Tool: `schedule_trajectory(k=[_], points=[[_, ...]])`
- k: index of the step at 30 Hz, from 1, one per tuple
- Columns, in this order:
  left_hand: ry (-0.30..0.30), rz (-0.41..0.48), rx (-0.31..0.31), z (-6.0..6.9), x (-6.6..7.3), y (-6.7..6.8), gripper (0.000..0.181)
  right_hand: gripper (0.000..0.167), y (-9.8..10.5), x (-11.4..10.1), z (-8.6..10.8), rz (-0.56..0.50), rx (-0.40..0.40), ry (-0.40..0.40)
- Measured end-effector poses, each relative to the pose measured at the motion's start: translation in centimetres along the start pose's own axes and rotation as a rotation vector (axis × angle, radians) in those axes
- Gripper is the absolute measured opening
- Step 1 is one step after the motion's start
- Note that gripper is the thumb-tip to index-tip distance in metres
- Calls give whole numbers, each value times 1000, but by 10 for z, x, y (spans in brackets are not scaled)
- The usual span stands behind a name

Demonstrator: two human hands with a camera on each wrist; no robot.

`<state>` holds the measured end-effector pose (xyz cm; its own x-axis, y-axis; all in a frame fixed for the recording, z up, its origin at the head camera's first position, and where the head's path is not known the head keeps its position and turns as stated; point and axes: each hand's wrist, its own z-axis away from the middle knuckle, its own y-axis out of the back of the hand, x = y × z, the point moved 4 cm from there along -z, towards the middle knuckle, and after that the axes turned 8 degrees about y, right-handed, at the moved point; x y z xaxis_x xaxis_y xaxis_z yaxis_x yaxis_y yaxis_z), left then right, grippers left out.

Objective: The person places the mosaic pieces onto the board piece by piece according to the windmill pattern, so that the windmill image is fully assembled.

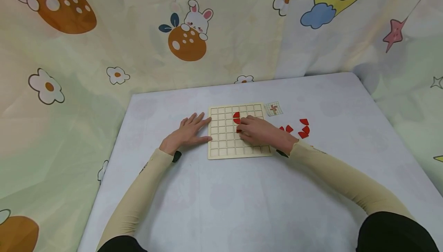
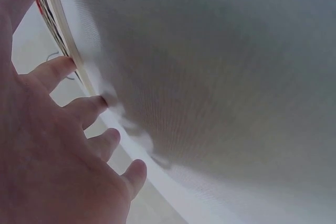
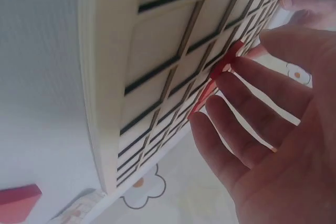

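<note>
A square wooden grid board lies on the white-covered table. My left hand rests at its left edge with fingers spread, the thumb and a fingertip touching the rim. Over the board's middle is my right hand; its thumb and index finger pinch a small red piece close to the surface. In the right wrist view the other fingers stretch beside red pieces on the grid. Just above the right fingertips, two rounded red pieces sit in neighbouring cells.
Right of the board lie several loose red pieces, some partly behind the right wrist. A small pattern card with a gridded picture lies by the board's upper right corner. A printed cloth hangs behind the table.
</note>
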<state>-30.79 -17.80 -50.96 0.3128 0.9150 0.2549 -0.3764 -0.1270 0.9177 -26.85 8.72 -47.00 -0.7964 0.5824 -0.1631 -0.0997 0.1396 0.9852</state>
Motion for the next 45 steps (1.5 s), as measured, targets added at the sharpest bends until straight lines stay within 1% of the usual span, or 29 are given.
schedule_trajectory(k=[4, 9, 14, 19, 22, 25, 29, 32, 35, 39, 45], points=[[-7, 0, 1, 0, 0, -1, 88, 30, -2, 0, 1, 20, -4, 6], [-11, 0, -2, 0, 0, -1, 87, 35, -5, 0, -1, 8, -7, 32], [-11, 4, -2, -1, 0, 0, 88, 36, -7, 0, -1, 4, 6, 39], [-12, 5, -1, -1, 0, 1, 88, 36, -6, -1, -1, 67, 1, 26], [-14, 5, 2, 0, 0, 1, 88, 37, -6, -2, -1, 82, -10, 13], [-14, 3, 3, 0, 0, 1, 87, 38, -6, -3, 0, 69, -7, 16], [-9, 6, -1, 1, 1, 2, 87, 37, -7, -5, 1, 54, 13, 41], [-8, 9, 0, 1, 2, 2, 87, 36, -8, -6, 3, 59, 7, 50], [-7, 7, 1, 0, 1, 1, 87, 37, -9, -5, 3, 68, -11, 43], [-7, 2, -1, 0, 1, 1, 88, 37, -11, -5, 4, 69, -7, 36], [-9, 3, -7, -1, 0, 1, 89, 38, -10, -2, 7, 13, 7, 31]])
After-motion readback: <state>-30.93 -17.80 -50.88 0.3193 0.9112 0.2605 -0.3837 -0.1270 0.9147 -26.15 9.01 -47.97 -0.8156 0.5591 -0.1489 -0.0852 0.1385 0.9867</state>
